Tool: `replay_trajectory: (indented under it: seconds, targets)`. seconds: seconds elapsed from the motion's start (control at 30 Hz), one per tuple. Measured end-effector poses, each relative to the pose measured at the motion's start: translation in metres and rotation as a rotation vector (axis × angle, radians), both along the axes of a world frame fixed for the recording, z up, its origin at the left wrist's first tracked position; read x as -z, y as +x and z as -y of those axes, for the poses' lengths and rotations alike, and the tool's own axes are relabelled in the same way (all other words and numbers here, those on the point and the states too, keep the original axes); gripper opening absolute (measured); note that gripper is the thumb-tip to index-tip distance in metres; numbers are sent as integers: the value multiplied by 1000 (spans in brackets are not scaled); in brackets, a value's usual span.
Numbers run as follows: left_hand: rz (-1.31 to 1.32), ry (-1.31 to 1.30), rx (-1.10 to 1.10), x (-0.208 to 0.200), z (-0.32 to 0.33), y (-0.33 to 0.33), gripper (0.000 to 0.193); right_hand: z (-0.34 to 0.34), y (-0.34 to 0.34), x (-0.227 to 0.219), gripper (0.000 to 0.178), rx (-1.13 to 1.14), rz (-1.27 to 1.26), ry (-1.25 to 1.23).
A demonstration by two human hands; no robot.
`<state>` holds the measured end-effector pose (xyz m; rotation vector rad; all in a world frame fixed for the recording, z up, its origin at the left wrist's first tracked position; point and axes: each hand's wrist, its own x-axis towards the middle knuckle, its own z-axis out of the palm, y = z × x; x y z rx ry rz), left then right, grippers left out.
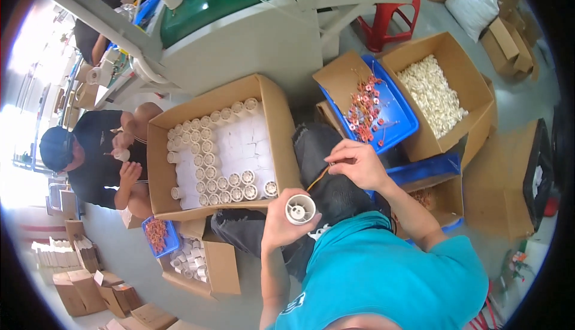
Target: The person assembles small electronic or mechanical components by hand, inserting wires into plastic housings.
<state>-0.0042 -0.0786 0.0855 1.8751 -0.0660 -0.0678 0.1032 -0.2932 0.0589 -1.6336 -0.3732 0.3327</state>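
Wrapped in my left hand (277, 225) is a white plastic cylindrical housing (300, 209), its open end facing up with spokes and a round hub inside. My right hand (360, 167) pinches a thin yellow and dark wire (318, 178) between thumb and fingers. The wire slants down from those fingertips toward the housing; whether it joins the housing I cannot tell. Left of my hands, a large cardboard box (281, 132) holds rows of similar white housings. Beyond my right hand lies a blue tray (395, 123) with red-and-copper wired parts.
A carton of small cream-white pieces (431, 93) stands at the right. Across the large box, a co-worker (96, 156) handles a white part. A small blue tray (172, 237) of reddish parts and a carton of white pieces (190, 263) sit lower left. A red stool (386, 21) stands behind.
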Motion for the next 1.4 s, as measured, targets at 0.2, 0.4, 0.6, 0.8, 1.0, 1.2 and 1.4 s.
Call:
replay_trajectory:
  seconds: [0.2, 0.4, 0.6, 0.8, 1.0, 1.2, 1.4]
  targets:
    - [-4, 11, -46, 0, -8, -4, 42, 1, -2, -2, 23, -99, -84, 73]
    - [182, 165, -248, 43, -10, 14, 48, -3, -2, 1, 24, 146, 5, 211]
    - [300, 244, -388, 67, -4, 16, 58, -9, -15, -40, 23, 41, 348, -53]
    - [485, 428, -396, 75, -2, 22, 74, -19, -24, -36, 23, 18, 294, -77]
    - [519, 440, -397, 74, 0, 21, 69, -25, -26, -31, 20, 2, 345, -84]
    - [565, 461, -392, 71, -2, 20, 72, -28, -31, -36, 18, -17, 302, -116]
    - [509, 446, -417, 69, 3, 21, 67, -42, -35, -30, 18, -6, 317, -75]
